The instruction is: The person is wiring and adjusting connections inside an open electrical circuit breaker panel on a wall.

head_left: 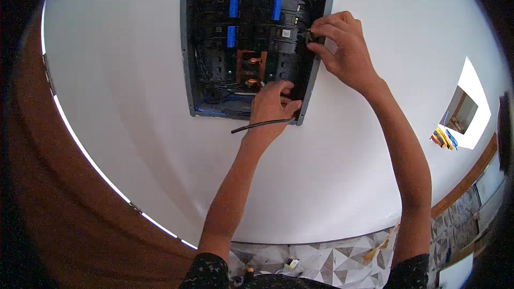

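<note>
An electrical panel box with a grey metal frame is set in the white wall, its front uncovered. Inside are black circuit breakers, blue clips and copper bus bars. My left hand reaches into the lower right of the box with curled fingers; what they grip is hidden. Across its wrist lies a black cable, its free end sticking out to the left. My right hand pinches a small dull piece, too small to name, at the right edge beside the breakers.
Black wires crowd the lower left of the box. At right, a square wall opening has yellow-handled tools at its lower edge. A brown surface lies left; the patterned floor below holds small items.
</note>
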Tool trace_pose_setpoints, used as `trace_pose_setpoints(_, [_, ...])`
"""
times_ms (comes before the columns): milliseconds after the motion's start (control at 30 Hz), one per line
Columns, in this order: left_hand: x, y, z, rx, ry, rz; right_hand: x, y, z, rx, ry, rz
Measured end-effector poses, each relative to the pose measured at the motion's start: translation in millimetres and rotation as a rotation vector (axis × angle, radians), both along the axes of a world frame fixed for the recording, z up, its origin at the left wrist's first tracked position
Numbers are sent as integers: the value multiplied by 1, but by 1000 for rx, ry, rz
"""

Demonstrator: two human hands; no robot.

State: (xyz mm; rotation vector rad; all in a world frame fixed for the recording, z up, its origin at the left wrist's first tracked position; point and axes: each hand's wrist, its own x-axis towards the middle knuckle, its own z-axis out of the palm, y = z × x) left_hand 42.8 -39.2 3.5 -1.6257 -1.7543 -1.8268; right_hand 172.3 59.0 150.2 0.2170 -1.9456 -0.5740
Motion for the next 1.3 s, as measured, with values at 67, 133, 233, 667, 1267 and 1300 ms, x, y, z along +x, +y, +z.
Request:
trace_pose_setpoints(67, [1,-4,-3,92,-27,40,5,-5,-1,-63,-18,-2])
trace_pose_setpoints(133, [2,-5,-3,22,114,107,8,-7,-1,-121,-45,4])
trace_pose_setpoints(233, [-8,7,-2,12,147,103,7,-12,-2,-194,-104,78])
trace_pose_setpoints(667, [-7,16,13,241,158,-13,-7,-7,-10,10,95,-3])
trace_pose_setpoints(1267, [-3,35,15,273,34,-126,-7,2,-12,41,107,18])
trace_pose_setpoints(1300, [-2,35,14,283,24,-116,-7,1,-13,34,108,12])
